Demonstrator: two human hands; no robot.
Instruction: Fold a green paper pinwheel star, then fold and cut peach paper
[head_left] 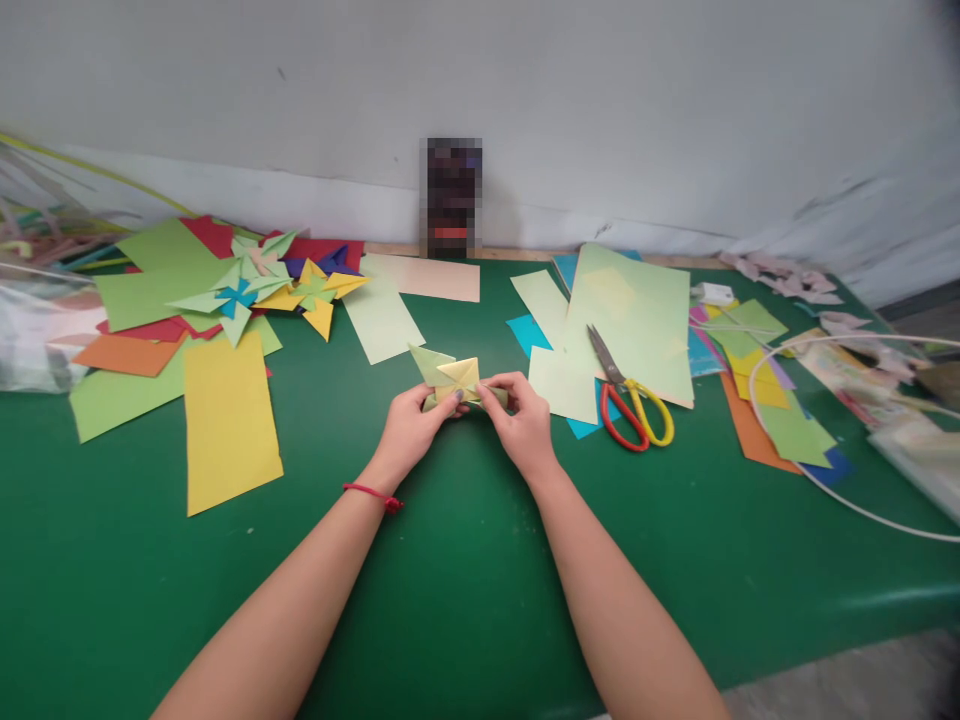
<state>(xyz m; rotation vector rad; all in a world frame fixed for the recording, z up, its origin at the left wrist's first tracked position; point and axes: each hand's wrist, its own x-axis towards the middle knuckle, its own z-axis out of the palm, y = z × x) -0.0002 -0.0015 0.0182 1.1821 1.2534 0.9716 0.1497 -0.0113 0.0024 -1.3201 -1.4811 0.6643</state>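
Observation:
A folded paper piece (459,376), pale yellow in the middle with light green points, is held just above the green tabletop. My left hand (417,425) pinches its left side, thumb pressed on the front. On the other side, my right hand (521,418) grips the right edge between thumb and fingers. Part of the folds is hidden behind my fingers. To the right of my right hand lie scissors (616,385) with one red and one yellow handle, resting partly on pale green paper sheets (652,320).
Finished paper pinwheel stars (315,290) sit on coloured sheets at the left, beside a yellow paper strip (229,425). A blurred phone-like object (452,195) leans on the wall. A white cable (757,400) loops over paper scraps (795,425) at the right.

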